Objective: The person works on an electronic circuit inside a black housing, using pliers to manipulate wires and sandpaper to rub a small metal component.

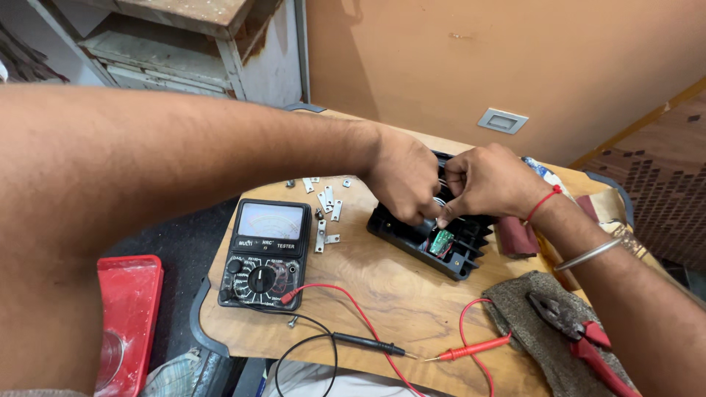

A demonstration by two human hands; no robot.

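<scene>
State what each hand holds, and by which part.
Both the left hand and the right hand pinch something small, perhaps thin wires, just above the open black casing. The fingers hide the exact grip, so it cannot be told.

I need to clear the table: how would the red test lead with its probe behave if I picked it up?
The red test lead would probably flop: its thin wire lies in loose curves. Its slim probe looks stiff and light, and its pointed tip might prick.
</scene>
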